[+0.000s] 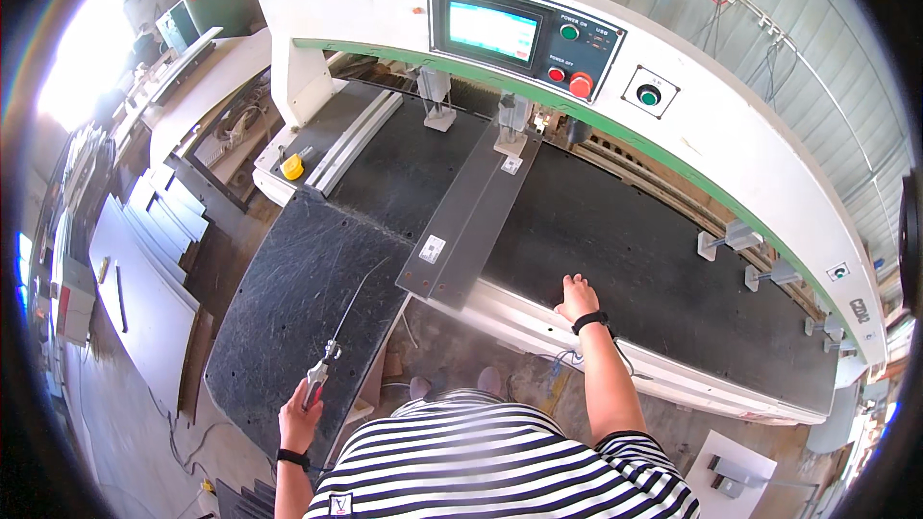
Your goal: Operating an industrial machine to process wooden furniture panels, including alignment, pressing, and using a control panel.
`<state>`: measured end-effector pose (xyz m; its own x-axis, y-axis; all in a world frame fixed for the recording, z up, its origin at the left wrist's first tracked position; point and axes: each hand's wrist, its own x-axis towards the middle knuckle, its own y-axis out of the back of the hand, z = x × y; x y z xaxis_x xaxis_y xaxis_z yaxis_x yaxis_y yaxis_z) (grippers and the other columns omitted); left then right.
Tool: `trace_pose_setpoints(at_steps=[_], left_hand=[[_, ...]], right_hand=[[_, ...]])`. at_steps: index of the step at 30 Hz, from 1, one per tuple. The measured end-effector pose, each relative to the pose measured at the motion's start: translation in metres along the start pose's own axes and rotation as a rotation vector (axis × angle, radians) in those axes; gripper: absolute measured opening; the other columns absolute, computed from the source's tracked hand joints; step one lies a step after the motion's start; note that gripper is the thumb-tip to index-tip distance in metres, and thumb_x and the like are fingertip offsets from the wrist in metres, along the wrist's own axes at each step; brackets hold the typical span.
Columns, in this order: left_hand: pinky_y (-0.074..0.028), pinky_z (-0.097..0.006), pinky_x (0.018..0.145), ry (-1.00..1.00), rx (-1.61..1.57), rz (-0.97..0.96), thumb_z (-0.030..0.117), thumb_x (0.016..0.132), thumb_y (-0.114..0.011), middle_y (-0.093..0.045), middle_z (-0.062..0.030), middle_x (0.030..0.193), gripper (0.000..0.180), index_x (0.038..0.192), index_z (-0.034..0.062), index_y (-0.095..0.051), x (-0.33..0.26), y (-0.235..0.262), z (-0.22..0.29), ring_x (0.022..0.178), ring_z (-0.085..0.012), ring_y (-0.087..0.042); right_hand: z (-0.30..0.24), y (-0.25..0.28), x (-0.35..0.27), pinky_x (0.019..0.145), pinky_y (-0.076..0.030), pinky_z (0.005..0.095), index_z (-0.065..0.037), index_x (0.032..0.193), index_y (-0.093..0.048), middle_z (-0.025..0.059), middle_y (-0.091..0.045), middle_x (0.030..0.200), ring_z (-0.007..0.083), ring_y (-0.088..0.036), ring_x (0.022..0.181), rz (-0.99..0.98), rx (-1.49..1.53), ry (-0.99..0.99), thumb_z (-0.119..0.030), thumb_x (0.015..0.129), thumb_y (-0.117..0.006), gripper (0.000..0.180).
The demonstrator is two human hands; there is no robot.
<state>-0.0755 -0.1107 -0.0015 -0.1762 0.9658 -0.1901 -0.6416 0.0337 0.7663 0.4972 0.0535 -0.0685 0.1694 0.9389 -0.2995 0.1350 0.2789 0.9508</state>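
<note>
Black and scuffed, the machine bed carries one long dark panel that lies slantwise across its middle, far end under the clamps by the white arch, near end at the bed's front rim. The left hand is closed around the red grip of one air blow gun, its thin nozzle aimed over the lower table. The right hand rests on the front rim, fingers loosely spread, holding nothing, just beside the panel's near end. By my reading, dust is being blown off; reaching the panel itself would call for swinging the nozzle rightward. Counted: one panel, one blow gun, one screen, four round buttons on the arch.
</note>
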Motion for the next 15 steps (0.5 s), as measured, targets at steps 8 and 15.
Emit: trace_pose_setpoints(at_steps=[8,15], left_hand=[[-0.051,-0.032,0.074,-0.036,-0.091,0.014,0.017,0.078,-0.070,-0.068,-0.0139,0.096,0.057,0.132,0.0076,-0.054,0.005,-0.004,-0.035,0.080,-0.0231,-0.067],[-0.048,-0.038,0.065,0.199,0.221,0.194,0.031,0.074,-0.074,-0.061,-0.0095,0.081,0.055,0.122,0.0142,-0.052,0.033,0.007,-0.051,0.071,-0.0262,-0.062]], right_hand=[[-0.009,-0.003,-0.002,0.098,-0.048,0.0400,0.003,0.118,-0.053,0.0256,-0.051,0.126,0.0382,-0.051,0.119,0.046,0.000,0.001,-0.020,0.068,-0.080,0.062],[-0.082,-0.052,0.004,0.088,-0.050,0.0418,-0.001,0.113,-0.058,0.0195,-0.065,0.105,0.0340,-0.063,0.101,0.388,0.635,0.324,-0.022,0.082,-0.071,0.040]])
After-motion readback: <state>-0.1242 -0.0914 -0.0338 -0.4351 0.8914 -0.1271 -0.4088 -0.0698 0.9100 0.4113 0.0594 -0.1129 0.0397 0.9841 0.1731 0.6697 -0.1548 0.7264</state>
